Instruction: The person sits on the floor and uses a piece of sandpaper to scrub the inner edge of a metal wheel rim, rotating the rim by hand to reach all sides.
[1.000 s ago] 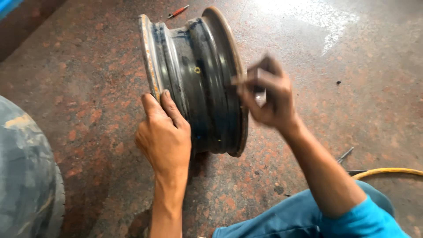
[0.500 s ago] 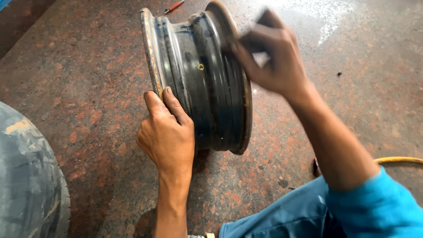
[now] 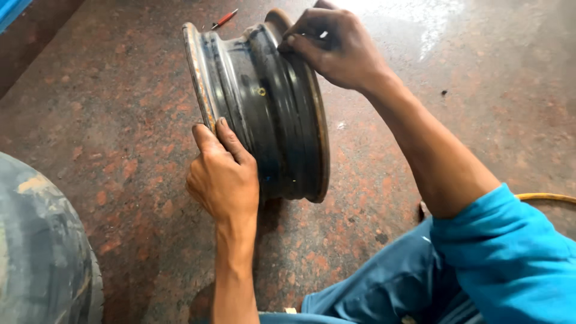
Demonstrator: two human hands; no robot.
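Bare steel wheel rim [image 3: 264, 114] is stood on edge on the reddish stone floor [image 3: 120, 108], centre of view, barrel facing up, left flange rusted. Left hand [image 3: 222, 177] is laid on the near left flange, fingers [image 3: 231, 141] pressed together and hooked over the edge. Right hand [image 3: 339, 45] is set on the far right flange; fingers curled tight, a small pale object seemingly pinched, kind cannot be told. Grey tyre [image 3: 42, 252] is seen near left, red-handled tool [image 3: 223, 20] far behind the rim, yellow hose [image 3: 549, 197] at right.
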